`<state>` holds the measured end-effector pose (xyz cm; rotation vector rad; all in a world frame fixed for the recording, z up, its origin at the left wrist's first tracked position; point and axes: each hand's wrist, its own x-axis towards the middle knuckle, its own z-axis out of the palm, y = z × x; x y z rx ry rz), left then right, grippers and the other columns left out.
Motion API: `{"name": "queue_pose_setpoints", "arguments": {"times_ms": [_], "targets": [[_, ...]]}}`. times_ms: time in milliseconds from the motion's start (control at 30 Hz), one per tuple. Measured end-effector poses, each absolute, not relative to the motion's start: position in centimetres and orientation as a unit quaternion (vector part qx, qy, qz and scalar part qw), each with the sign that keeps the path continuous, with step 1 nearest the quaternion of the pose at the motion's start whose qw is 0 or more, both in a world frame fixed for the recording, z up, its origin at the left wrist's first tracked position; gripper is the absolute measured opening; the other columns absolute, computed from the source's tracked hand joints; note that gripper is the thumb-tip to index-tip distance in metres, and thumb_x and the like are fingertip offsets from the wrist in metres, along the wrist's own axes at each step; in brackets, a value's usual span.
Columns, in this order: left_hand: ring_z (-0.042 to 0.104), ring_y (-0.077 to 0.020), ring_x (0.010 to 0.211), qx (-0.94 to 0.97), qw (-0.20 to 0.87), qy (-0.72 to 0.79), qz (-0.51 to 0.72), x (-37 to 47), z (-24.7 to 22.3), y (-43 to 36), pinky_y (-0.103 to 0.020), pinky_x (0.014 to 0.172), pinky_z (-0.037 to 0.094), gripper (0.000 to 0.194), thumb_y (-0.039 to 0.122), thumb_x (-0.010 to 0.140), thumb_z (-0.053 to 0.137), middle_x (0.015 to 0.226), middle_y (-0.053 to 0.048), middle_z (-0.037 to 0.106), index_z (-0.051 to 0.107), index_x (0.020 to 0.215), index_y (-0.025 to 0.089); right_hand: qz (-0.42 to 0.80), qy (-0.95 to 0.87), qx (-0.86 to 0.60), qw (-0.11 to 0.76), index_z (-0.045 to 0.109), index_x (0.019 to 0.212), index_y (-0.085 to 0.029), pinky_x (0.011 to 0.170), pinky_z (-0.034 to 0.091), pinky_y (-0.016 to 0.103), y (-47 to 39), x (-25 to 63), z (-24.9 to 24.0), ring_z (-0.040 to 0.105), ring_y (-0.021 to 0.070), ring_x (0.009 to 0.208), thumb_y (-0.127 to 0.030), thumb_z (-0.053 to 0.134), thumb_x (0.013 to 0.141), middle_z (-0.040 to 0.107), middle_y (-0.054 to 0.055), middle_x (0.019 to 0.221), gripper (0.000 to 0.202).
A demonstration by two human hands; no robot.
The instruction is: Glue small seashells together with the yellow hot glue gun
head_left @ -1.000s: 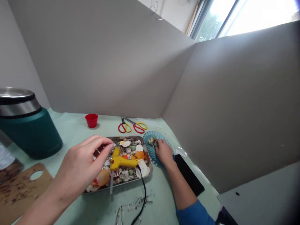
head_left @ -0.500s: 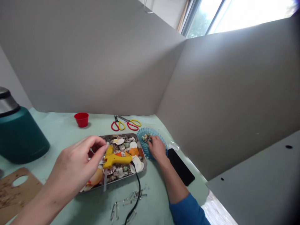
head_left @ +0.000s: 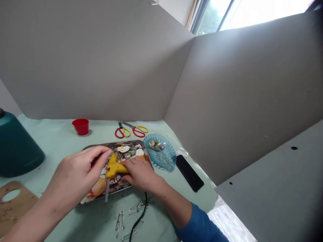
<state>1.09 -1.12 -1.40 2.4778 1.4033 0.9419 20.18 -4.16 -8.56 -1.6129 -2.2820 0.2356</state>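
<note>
A yellow hot glue gun (head_left: 115,168) lies across a metal tray (head_left: 153,168) filled with seashells (head_left: 124,149). My right hand (head_left: 141,173) has its fingers over the gun's handle and the thumb on the near side, closing round it. Left of the gun's yellow body, my left hand (head_left: 80,171) hovers over the tray with thumb and forefinger pinched together; whatever is between the tips is too small or hidden to make out. Beside the tray, a blue scalloped dish (head_left: 164,161) holds several small shells (head_left: 156,145).
Two pairs of scissors (head_left: 138,131) and a red cup (head_left: 80,127) stand behind the tray. A green bottle (head_left: 17,148) and brown board (head_left: 16,205) are left. Safety pins (head_left: 122,220) and the gun's black cord (head_left: 138,220) lie in front; a black phone (head_left: 189,173) lies right.
My right hand has left the small shells in the blue dish and moved left onto the glue gun's handle. My left hand keeps its pinch. The view has shifted slightly.
</note>
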Motion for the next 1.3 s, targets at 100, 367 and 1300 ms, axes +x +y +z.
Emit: {"name": "queue_pose_setpoints", "arguments": {"times_ms": [100,367,1300], "targets": [[0.060,-0.0162,0.061,0.825,0.070,0.475,0.298,1.0,-0.8,-1.3,-0.023,0.061,0.042,0.026,0.042,0.084,0.043,0.073,0.005,0.069,0.063,0.083,0.026,0.123,-0.787,-0.572,0.194,0.056,0.111,-0.018,0.090,0.036,0.040,-4.0,19.9,-8.9,0.052,0.0262,0.101,-0.025,0.065,0.076,0.062,0.010,0.103,0.037],[0.062,-0.0171,0.067,0.800,0.065,0.500,0.325,0.8,-0.2,-1.3,-0.025,0.063,0.041,0.024,0.037,0.085,0.045,0.078,0.001,0.071,0.065,0.084,0.024,0.335,-0.665,-0.516,0.423,0.053,0.106,-0.021,0.076,0.044,0.033,-3.0,22.3,-9.1,0.054,0.0173,0.079,-0.030,0.051,0.085,0.058,0.002,0.089,0.023],[0.057,-0.0242,0.086,0.816,0.071,0.537,0.203,-0.7,-7.4,2.5,-0.037,0.080,0.040,0.028,0.024,0.085,0.041,0.085,-0.010,0.068,0.068,0.090,0.021,0.634,-0.397,-0.338,0.571,0.048,0.083,-0.020,0.043,0.028,0.020,-3.3,22.6,-10.4,0.032,0.0065,0.043,-0.038,0.060,0.081,0.040,-0.007,0.055,0.021]]}}
